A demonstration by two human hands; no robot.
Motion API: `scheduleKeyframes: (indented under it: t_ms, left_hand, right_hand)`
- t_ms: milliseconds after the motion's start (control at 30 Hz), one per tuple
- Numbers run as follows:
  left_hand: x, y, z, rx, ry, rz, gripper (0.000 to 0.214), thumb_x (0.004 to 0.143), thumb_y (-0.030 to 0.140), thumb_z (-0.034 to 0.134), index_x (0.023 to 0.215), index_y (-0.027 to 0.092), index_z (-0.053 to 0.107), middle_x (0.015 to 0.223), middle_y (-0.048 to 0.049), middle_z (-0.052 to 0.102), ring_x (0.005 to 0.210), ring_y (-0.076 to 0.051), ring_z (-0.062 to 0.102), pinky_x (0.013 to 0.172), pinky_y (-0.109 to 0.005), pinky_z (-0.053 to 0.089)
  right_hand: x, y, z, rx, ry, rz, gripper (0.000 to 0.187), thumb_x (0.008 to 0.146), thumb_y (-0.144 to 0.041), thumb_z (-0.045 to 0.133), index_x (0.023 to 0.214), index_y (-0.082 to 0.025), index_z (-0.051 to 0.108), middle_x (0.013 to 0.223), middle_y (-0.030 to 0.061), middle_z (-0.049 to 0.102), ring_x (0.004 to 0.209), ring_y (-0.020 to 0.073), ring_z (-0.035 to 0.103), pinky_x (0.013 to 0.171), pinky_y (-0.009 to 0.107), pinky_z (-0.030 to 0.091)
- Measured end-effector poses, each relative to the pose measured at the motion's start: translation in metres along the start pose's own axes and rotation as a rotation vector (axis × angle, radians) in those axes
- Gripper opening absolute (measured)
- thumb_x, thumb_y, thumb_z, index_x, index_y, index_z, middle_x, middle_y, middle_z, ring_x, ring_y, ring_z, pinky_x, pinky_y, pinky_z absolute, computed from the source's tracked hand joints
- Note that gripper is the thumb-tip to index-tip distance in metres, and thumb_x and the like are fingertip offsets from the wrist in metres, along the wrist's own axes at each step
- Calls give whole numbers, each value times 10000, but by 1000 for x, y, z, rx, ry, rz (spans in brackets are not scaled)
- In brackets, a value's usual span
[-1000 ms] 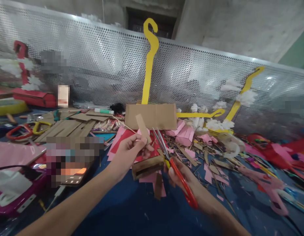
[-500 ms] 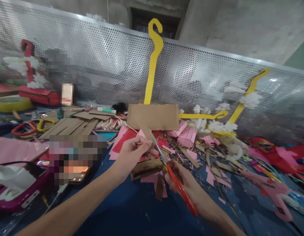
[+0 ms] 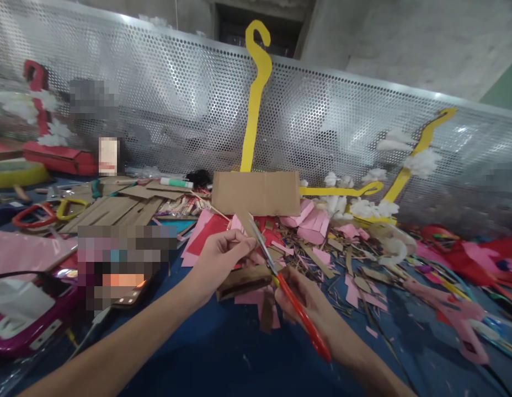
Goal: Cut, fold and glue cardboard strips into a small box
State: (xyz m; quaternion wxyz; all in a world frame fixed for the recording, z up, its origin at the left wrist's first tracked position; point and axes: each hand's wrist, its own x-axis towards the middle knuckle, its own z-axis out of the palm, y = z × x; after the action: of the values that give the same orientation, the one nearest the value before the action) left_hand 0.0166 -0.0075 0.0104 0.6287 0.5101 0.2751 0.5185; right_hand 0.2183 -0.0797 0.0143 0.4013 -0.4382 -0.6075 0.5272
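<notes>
My left hand (image 3: 223, 259) is closed in a pinch around a small piece of brown cardboard (image 3: 244, 220) that rises above the fingertips. Scissors with red handles (image 3: 308, 322) are gripped in my right hand (image 3: 314, 298). Their blades point up and left and lie against the right side of the cardboard piece. Behind the hands, a brown cardboard box (image 3: 256, 193) carries a tall yellow hook-shaped strip (image 3: 252, 116). A smaller folded cardboard piece (image 3: 243, 282) lies on the table below my left hand.
Pink and red paper scraps (image 3: 314, 223) and cardboard bits litter the blue table (image 3: 206, 353). A pink glue gun (image 3: 450, 309) lies at right. Cardboard sheets (image 3: 111, 215) and a purple device (image 3: 36, 314) are at left. A perforated metal panel (image 3: 177, 110) stands behind.
The view has shifted slightly, so the background sits a little higher and further left. Both hands keep their hold, and the scissors stay beside the cardboard piece.
</notes>
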Motion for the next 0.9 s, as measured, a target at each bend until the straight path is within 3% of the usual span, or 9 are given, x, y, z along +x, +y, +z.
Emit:
scheduleKeyframes:
  t_ms: [167, 400, 767, 900]
  left_hand:
    - [2, 2, 0, 2, 17, -15, 261, 886, 340, 752, 738, 163, 630, 702, -62, 792, 590, -123, 677, 603, -229, 515]
    - [3, 0, -2, 20, 7, -8, 258, 880, 340, 761, 739, 161, 640, 706, -64, 796, 587, -117, 675, 608, -223, 515]
    - [1, 7, 0, 39, -5, -11, 263, 852, 317, 779, 696, 159, 637, 656, -50, 780, 535, -96, 648, 566, -200, 492]
    - [0, 8, -1, 59, -6, -9, 264, 862, 304, 761, 684, 161, 629, 649, -48, 778, 526, -94, 643, 566, -203, 494]
  right_hand:
    - [1, 1, 1, -3, -14, 17, 446, 848, -589, 777, 975, -202, 595, 706, -61, 430, 589, 112, 350, 577, 246, 366]
    - [2, -2, 1, -23, -23, 9, 507, 852, -685, 715, 868, -205, 553, 652, -72, 428, 572, 108, 354, 617, 274, 369]
    - [3, 10, 1, 70, -7, 22, 546, 796, -680, 774, 931, -195, 563, 648, -78, 434, 562, 102, 396, 549, 248, 369]
    - [1, 8, 2, 37, 7, 44, 508, 805, -617, 802, 929, -185, 567, 726, -49, 504, 599, 99, 444, 551, 236, 384]
